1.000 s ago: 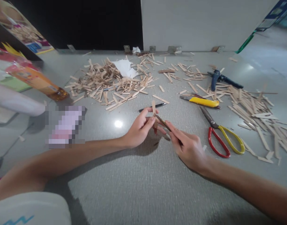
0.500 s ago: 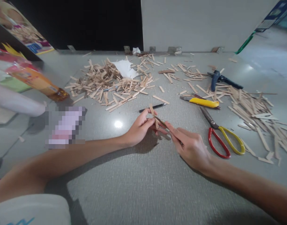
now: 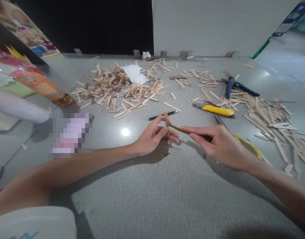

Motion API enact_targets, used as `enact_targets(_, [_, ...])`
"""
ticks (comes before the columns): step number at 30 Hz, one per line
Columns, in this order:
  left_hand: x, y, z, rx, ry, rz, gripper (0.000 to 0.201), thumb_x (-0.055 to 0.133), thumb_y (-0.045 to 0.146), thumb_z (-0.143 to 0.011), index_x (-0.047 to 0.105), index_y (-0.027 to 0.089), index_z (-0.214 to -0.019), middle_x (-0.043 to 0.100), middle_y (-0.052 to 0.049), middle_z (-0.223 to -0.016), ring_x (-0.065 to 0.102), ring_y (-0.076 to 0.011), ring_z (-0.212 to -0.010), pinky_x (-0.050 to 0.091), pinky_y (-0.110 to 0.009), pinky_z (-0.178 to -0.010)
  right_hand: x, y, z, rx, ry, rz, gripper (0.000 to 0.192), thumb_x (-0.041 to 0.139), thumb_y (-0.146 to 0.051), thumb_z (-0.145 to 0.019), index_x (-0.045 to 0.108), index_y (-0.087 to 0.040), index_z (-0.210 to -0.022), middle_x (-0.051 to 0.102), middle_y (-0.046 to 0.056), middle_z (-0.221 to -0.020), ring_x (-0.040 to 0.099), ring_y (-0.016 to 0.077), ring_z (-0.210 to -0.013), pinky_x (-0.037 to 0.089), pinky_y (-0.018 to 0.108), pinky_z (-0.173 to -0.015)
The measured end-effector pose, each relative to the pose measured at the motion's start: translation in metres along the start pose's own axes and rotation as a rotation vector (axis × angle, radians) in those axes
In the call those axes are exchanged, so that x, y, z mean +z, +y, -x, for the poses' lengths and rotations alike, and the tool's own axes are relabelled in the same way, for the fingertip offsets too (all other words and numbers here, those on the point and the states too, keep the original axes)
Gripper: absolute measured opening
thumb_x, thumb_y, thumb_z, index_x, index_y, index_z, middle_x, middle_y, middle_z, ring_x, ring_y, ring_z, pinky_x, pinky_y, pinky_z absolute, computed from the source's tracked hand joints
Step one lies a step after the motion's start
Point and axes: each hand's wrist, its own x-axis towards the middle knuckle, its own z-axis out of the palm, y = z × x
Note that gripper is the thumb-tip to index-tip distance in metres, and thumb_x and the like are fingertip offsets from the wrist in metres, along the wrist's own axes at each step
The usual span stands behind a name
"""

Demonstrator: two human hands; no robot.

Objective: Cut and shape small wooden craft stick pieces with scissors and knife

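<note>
My left hand (image 3: 152, 134) is closed on a short wooden stick (image 3: 166, 121), held upright between thumb and fingers above the table. My right hand (image 3: 217, 144) pinches a slim, brownish, file-like tool (image 3: 181, 129), its far end at the side of the stick. Just behind the left hand lies a thin black pen-like object (image 3: 156, 117). Scissors (image 3: 249, 146) with a yellow handle loop rest partly hidden behind the right hand and wrist. Beyond them is a yellow utility knife (image 3: 218, 110).
Cut wooden sticks lie in a heap (image 3: 110, 86) at back left and a spread (image 3: 274, 126) at right. Dark blue cutters (image 3: 230, 87), white tissue (image 3: 134, 73), a blurred-out phone (image 3: 72, 134) and an orange bottle (image 3: 47, 88) surround the work. Another person's arm (image 3: 18, 106) reaches in at left.
My right hand has drawn back to the right, showing more of the tool and covering more of the scissors. The stick in my left hand now stands more upright.
</note>
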Motion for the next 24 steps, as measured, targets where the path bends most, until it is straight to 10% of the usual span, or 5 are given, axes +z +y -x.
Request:
enact_targets(8, [-0.003, -0.001, -0.004, 0.002, -0.012, 0.116, 0.043, 0.08, 0.052, -0.099, 0.049, 0.025, -0.109, 0.085, -0.006, -0.096, 0.085, -0.0241, -0.087, 0.061, -0.029, -0.071, 0.005, 0.014, -0.008, 0.045, -0.042, -0.135, 0.047, 0.055, -0.032, -0.101, 0.08, -0.02, -0.138, 0.057, -0.002, -0.06, 0.036, 0.0127, -0.05, 0.03, 0.024, -0.044])
enact_targets(24, [0.001, 0.006, -0.003, -0.017, 0.032, 0.003, 0.025, 0.066, 0.038, -0.109, 0.05, 0.021, -0.12, 0.079, -0.002, -0.087, 0.076, -0.0149, -0.063, 0.05, -0.024, -0.056, 0.019, 0.031, -0.006, -0.151, 0.112, 0.049, 0.043, 0.054, -0.021, -0.103, 0.081, -0.013, -0.136, 0.084, 0.006, -0.078, 0.059, 0.0139, -0.05, 0.051, 0.025, -0.05])
